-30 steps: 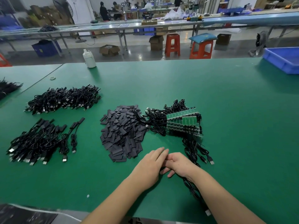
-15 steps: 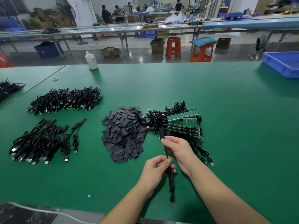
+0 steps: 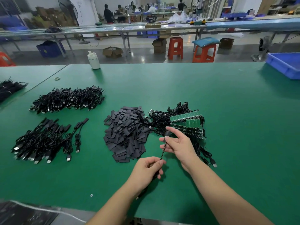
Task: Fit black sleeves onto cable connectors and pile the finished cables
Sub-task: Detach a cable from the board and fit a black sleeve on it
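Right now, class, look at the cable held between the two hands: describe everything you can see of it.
The cable is thin, black and looks rubbery. It runs taut and slanted between the hands, above the green table. The right hand pinches its upper end, where a black sleeve shows between the fingers. The left hand grips it lower down, and the rest trails beneath that hand towards the table's near edge. The connector itself is hidden.

Both hands (image 3: 177, 144) pinching cable (image 3: 162, 151), sleeve heap (image 3: 126, 135) beside
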Demonstrator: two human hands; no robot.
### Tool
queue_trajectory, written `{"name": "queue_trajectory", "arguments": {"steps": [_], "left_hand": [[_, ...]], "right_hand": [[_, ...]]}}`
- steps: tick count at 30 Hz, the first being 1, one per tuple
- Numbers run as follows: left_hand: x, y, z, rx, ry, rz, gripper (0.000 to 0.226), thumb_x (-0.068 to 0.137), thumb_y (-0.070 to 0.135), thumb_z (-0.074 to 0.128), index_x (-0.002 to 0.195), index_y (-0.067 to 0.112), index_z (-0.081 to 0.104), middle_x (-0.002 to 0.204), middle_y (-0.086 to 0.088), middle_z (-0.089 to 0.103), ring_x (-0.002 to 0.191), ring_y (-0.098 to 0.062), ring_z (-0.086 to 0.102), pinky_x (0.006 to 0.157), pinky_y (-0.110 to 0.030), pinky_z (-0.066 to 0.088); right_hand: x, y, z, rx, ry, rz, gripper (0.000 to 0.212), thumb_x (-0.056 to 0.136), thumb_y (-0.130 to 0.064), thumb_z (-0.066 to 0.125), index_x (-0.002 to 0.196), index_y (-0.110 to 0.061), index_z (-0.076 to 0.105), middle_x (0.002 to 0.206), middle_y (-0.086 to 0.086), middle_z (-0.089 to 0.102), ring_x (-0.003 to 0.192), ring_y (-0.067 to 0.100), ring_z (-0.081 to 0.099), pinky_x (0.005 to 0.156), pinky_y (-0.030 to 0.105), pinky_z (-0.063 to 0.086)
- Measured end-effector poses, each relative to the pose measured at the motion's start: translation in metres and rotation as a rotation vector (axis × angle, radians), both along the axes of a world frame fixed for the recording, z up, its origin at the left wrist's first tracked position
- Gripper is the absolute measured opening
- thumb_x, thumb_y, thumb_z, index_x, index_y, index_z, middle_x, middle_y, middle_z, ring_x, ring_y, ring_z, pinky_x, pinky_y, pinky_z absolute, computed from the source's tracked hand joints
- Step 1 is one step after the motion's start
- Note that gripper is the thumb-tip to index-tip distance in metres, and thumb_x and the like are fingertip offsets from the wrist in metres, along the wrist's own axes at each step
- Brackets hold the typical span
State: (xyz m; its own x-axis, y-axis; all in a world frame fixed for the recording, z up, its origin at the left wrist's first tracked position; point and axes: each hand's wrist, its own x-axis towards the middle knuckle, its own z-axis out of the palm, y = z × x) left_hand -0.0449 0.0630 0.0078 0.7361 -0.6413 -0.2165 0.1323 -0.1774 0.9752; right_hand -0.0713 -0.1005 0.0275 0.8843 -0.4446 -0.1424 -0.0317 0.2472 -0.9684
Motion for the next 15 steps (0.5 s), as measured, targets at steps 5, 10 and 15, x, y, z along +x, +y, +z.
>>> {"name": "queue_trajectory", "arguments": {"steps": [5,10,15], "left_hand": [[0.001,0.003,0.000,0.065,-0.036,-0.054,0.017,0.099,0.016,0.058,0.100,0.004,0.070,0.069,-0.002,0.067,0.057,-0.014,0.054,0.058,-0.020,0.042],[0.013,0.013,-0.005,0.242,-0.245,-0.092,0.016,0.096,0.023,0.061,0.087,0.020,0.073,0.070,0.004,0.069,0.062,-0.006,0.055,0.067,-0.024,0.044],[0.059,0.041,0.009,0.312,-0.441,0.162,0.010,0.091,0.029,0.068,0.086,0.032,0.076,0.081,0.023,0.072,0.077,0.006,0.064,0.073,-0.016,0.049]], "right_hand": [[0.000,-0.004,-0.007,-0.016,0.035,-0.045,0.031,0.098,-0.006,0.059,0.124,-0.022,0.064,0.090,0.006,0.078,0.074,0.025,0.075,0.062,0.025,0.058],[0.003,-0.010,-0.009,-0.046,0.057,-0.063,0.034,0.098,-0.007,0.059,0.129,-0.020,0.063,0.093,0.004,0.078,0.078,0.027,0.076,0.064,0.025,0.059],[-0.001,-0.019,0.005,-0.608,0.151,0.031,0.056,0.095,-0.024,0.067,0.146,-0.033,0.046,0.113,-0.014,0.069,0.097,0.002,0.067,0.089,0.023,0.052]]}}
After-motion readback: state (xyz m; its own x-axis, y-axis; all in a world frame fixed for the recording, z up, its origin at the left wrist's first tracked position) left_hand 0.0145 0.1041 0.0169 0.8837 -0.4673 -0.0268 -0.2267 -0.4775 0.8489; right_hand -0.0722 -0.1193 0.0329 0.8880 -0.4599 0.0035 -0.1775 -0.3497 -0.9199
